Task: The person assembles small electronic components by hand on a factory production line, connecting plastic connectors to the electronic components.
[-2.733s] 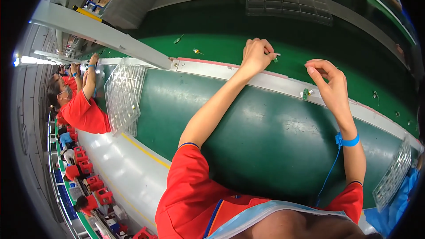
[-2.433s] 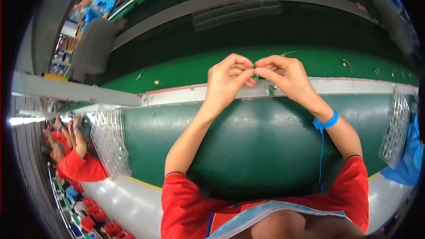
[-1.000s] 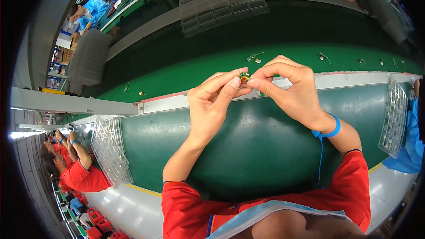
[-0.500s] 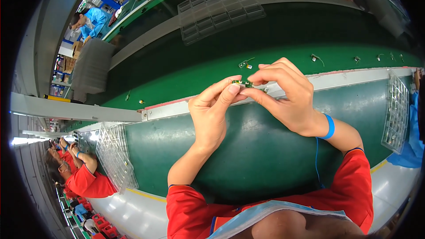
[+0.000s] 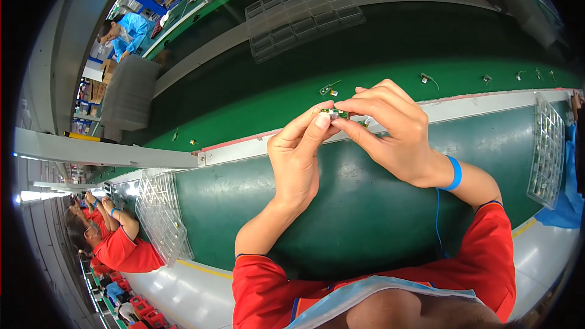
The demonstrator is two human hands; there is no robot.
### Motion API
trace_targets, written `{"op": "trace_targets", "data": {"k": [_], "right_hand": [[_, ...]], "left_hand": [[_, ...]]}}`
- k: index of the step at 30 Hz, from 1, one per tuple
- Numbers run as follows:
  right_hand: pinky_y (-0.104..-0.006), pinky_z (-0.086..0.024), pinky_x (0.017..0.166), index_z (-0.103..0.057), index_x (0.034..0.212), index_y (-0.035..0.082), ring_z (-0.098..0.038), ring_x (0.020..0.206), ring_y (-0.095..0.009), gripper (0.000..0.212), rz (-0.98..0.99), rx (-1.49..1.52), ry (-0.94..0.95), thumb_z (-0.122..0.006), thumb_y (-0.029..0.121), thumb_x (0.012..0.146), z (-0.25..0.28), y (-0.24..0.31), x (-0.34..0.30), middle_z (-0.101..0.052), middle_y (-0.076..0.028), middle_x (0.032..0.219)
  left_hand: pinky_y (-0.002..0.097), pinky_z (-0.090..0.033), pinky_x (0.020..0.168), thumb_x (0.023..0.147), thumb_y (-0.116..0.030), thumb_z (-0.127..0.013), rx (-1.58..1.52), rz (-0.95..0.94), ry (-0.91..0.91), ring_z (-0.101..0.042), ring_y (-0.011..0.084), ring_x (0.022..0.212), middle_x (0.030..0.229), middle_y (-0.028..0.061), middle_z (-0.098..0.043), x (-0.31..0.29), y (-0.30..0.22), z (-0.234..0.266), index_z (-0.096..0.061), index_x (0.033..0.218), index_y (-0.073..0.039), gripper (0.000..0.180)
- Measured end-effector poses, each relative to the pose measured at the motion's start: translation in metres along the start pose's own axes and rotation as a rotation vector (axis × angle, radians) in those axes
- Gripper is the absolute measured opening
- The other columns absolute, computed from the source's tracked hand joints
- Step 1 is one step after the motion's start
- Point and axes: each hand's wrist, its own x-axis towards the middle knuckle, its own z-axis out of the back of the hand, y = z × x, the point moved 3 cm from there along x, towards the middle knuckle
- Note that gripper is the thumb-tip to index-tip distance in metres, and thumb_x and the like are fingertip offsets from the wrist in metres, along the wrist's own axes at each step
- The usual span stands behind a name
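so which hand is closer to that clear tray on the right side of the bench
Right. The right hand is up at the small green part, on the side of the clear tray. The left hand pinches the same part from further left.

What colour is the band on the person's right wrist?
Blue. The wristband shows clearly in the head view, with a thin blue cord hanging from it.

Clear tray (image 5: 163, 222) left of the hands; another tray (image 5: 547, 152) right; conveyor belt (image 5: 256, 113) behind.
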Motion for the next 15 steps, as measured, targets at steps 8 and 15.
{"op": "trace_targets", "data": {"k": [8, 15], "right_hand": [[-0.0323, -0.053, 0.072, -0.066, 0.088, 0.001, -0.059, 0.074, -0.022, 0.018, -0.066, 0.064, -0.01, -0.075, 0.0, 0.072, -0.001, 0.001, -0.001, -0.064, -0.01, 0.081], [-0.0297, -0.051, 0.08, -0.061, 0.105, -0.001, -0.062, 0.084, -0.019, 0.036, -0.37, 0.121, 0.155, -0.078, 0.012, 0.076, -0.013, -0.042, -0.001, -0.065, -0.01, 0.09]], "left_hand": [[0.0323, -0.055, 0.085, 0.09, -0.005, -0.064, 0.04, -0.103, -0.018, -0.066, 0.0175, 0.09, 0.103, 0.0135, -0.067, -0.003, 0.003, -0.005, -0.066, 0.109, 0.005, 0.022], [0.0254, -0.054, 0.073, 0.09, -0.01, -0.065, 0.509, -0.214, -0.129, -0.066, 0.0123, 0.075, 0.084, 0.0089, -0.07, 0.047, -0.001, 0.021, -0.065, 0.111, 0.005, 0.025]]}}
